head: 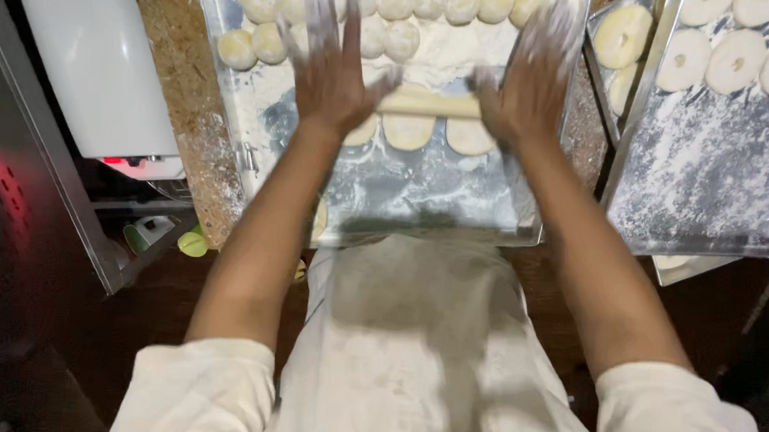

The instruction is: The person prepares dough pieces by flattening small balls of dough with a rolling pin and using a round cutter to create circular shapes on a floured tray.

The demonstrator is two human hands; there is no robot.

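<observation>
Both hands flat on a rolling pin across a floured tray, dough pieces beneath and beyond.

The rolling pin (430, 103) lies with its long axis left to right across the floured metal tray (386, 198). The left hand (332, 66) bears on its left end and the right hand (528, 81) on its right end, each equally near. Both hands are spread, fingers extended toward the far side, palms pressing down; neither is curled round the pin. Three flattened dough discs (408, 132) lie just under the pin's near edge. Beyond it sit about eleven dough balls (260, 0) in loose rows; motion blur makes the count uncertain. A second tray (717, 178) to the right carries ring-shaped dough pieces (735, 61), at least six in view. A white machine (87, 46) stands far left.
</observation>
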